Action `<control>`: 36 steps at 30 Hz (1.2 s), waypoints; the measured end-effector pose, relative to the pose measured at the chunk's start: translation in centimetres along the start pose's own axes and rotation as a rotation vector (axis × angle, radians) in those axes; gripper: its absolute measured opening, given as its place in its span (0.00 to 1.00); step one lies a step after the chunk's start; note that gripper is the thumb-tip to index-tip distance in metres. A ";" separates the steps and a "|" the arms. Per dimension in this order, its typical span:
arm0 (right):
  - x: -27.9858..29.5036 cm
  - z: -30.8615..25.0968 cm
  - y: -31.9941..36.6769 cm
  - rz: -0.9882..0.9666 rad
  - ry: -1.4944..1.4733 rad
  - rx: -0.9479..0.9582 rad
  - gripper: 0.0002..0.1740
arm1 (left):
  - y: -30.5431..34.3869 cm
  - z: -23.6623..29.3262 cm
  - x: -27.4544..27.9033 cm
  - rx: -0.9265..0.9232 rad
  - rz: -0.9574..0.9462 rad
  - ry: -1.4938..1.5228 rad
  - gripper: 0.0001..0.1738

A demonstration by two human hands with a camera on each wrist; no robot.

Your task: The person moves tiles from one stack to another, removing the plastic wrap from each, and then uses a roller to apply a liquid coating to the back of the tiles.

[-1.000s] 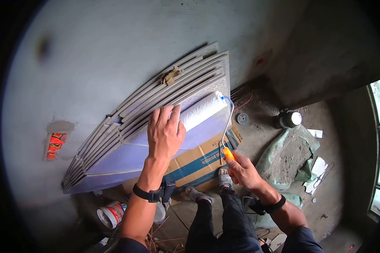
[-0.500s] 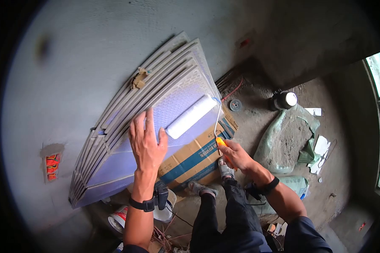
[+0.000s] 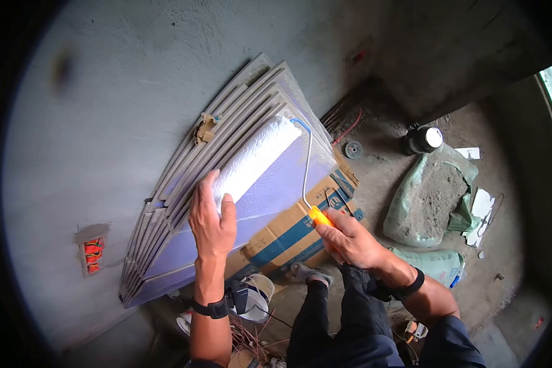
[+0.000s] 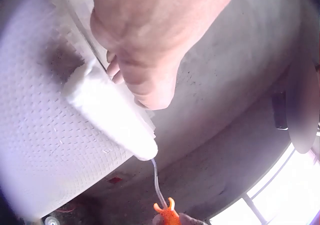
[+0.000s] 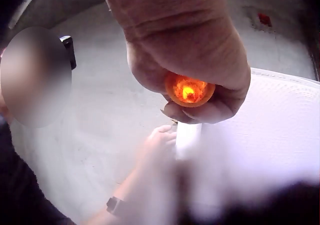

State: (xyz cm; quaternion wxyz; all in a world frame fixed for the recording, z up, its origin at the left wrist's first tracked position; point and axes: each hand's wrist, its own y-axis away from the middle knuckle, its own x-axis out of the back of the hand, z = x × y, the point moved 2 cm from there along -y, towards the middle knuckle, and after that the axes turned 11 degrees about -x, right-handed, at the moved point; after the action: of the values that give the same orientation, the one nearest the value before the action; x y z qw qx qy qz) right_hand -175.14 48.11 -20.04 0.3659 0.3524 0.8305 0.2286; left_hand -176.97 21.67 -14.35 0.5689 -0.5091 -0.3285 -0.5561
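Note:
A fluffy white paint roller point(image 3: 257, 156) lies slantwise over the lilac, dimpled face of stacked panels point(image 3: 270, 184). My right hand point(image 3: 356, 242) grips its orange handle point(image 3: 319, 216), whose round end point(image 5: 190, 90) shows in the right wrist view. The bent metal rod point(image 3: 308, 159) joins handle and sleeve at the far end. My left hand point(image 3: 213, 224) is at the sleeve's near end, fingers along one side and thumb at the other; the fingers look fairly straight. In the left wrist view, the left hand point(image 4: 145, 44) partly hides behind the sleeve point(image 4: 112, 112).
The panels lean on a grey wall point(image 3: 104, 153) with an orange wire box point(image 3: 93, 256). Below lies flattened cardboard point(image 3: 276, 242). A bucket point(image 3: 257, 294) stands near my legs. To the right are an open sack of grey rubble point(image 3: 432, 196), a dark round container point(image 3: 418, 141) and a window.
The roller was apart from my left hand half a second ago; now its near end is between thumb and fingers. The sleeve has come closer to the camera, and the view has shifted slightly.

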 end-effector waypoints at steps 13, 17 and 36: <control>2.0 3.0 -1.4 0.118 0.001 -0.108 0.16 | -1.4 -0.6 2.2 0.167 -0.119 0.283 0.27; 1.3 2.2 -1.0 0.137 0.127 -0.040 0.16 | -1.4 -1.9 2.4 0.222 -0.125 0.408 0.28; 6.2 9.5 -6.0 0.216 0.046 -0.068 0.17 | -1.7 0.0 1.7 0.267 -0.169 0.332 0.32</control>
State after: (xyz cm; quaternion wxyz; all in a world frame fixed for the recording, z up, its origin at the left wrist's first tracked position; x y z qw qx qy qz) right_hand -173.30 50.04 -32.55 0.3319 0.4219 0.7876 0.3026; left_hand -178.31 21.38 -12.44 0.6288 -0.3014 -0.3425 -0.6296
